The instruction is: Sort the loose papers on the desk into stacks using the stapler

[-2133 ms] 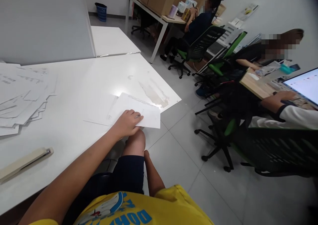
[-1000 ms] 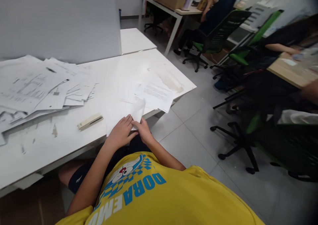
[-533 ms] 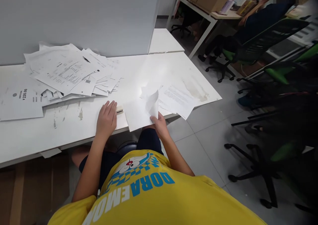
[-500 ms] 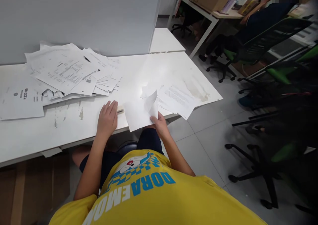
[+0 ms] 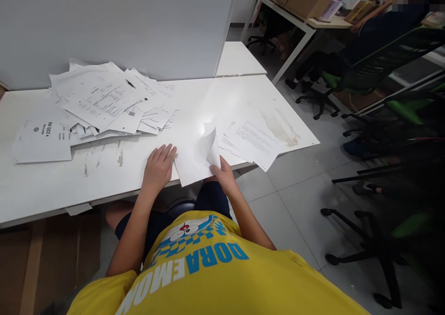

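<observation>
White paper sheet [image 5: 194,160] lies at the desk [image 5: 41,185] near edge, long axis running away from the body. Right hand [image 5: 222,176] pinches its curled right corner. Left hand [image 5: 158,166] rests flat, fingers spread, just beside the sheet's left edge; what lies under it is hidden.

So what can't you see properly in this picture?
- Head view: the stapler; the left hand covers where it would lie.
- Print on the loose paper pile: too small to read.
- Curled sheet in the right hand: its underside faces away.
- Seated person, top right: cut off, blurred.
</observation>
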A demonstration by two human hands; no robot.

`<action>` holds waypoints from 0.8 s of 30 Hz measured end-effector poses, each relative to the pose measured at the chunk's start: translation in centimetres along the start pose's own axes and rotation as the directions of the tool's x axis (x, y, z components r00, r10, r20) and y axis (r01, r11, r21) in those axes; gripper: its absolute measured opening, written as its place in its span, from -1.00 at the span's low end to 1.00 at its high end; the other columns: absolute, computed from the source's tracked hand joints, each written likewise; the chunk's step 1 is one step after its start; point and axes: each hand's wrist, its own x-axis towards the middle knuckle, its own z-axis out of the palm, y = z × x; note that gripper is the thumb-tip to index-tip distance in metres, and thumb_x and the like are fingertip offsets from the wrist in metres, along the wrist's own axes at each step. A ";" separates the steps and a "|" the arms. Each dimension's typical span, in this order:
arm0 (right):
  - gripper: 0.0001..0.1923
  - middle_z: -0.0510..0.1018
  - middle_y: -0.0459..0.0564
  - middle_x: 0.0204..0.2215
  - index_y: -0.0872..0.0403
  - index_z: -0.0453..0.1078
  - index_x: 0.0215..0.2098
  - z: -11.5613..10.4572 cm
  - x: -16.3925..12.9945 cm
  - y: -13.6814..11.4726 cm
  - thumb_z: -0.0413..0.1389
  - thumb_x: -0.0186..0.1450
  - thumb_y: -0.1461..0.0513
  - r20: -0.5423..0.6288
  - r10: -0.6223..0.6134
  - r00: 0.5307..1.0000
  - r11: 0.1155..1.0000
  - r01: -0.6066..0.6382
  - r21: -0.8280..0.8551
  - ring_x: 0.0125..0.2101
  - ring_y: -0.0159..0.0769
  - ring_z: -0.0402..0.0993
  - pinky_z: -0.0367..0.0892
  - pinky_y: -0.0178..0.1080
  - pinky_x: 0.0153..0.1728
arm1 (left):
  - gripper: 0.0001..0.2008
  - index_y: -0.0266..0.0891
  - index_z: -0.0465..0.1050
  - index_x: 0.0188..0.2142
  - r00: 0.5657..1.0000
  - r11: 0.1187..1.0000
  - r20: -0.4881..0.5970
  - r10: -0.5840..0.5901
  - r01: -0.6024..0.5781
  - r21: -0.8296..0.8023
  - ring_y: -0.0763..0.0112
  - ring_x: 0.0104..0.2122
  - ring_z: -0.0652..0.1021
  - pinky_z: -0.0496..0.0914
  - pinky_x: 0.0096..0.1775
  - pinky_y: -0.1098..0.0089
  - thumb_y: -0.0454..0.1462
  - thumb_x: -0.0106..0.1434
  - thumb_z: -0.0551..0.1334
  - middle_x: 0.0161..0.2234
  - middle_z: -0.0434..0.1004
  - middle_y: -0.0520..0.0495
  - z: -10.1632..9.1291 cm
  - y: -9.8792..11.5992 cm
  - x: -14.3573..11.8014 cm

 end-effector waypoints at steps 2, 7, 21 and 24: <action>-0.38 0.57 -0.03 0.04 0.02 0.41 0.16 0.0 0.0 0.3 0.12 0.10 0.22 -0.011 -0.081 0.997 0.992 0.080 -0.094 0.04 -0.04 0.46 0.41 -0.03 0.07 | -0.46 -0.13 0.19 0.35 1.000 1.000 -0.001 -0.003 0.003 0.004 0.12 0.32 0.31 0.20 0.30 -0.02 -0.31 0.40 -0.05 0.30 0.33 -0.17 0.0 0.1 0.1; -0.30 0.53 -0.02 0.07 -0.05 0.32 0.27 0.2 -0.5 0.7 0.14 0.13 0.24 0.012 -0.069 0.998 0.993 0.070 -0.099 -0.07 -0.09 0.51 0.56 -0.10 -0.19 | -0.51 -0.17 0.26 0.31 1.000 1.000 -0.009 -0.012 0.012 0.000 0.17 0.32 0.31 0.22 0.29 0.04 -0.28 0.42 -0.05 0.30 0.32 -0.16 -0.1 0.0 0.2; -0.67 0.45 -0.11 -0.72 0.06 0.32 -0.35 0.0 -0.1 -0.1 0.18 0.15 -0.01 -0.008 0.103 0.995 0.994 -0.103 -0.046 -0.68 -0.26 0.44 0.40 -0.25 -0.62 | -0.44 -0.23 0.21 0.34 0.990 0.998 0.130 0.046 -0.052 0.045 0.08 0.31 0.32 0.27 0.25 0.03 -0.25 0.35 0.01 0.28 0.35 -0.20 -1.4 -0.6 0.5; -0.71 0.40 -0.14 -0.76 0.05 0.29 -0.43 -0.8 0.4 -1.3 0.15 0.17 0.01 -0.086 0.005 0.996 0.999 -0.009 -0.049 -0.69 -0.28 0.43 0.40 -0.26 -0.60 | -0.41 -0.24 0.13 0.38 0.992 0.995 0.104 0.070 -0.077 0.062 0.05 0.35 0.25 0.22 0.28 0.02 -0.21 0.37 0.01 0.34 0.24 -0.21 -1.4 -0.7 0.0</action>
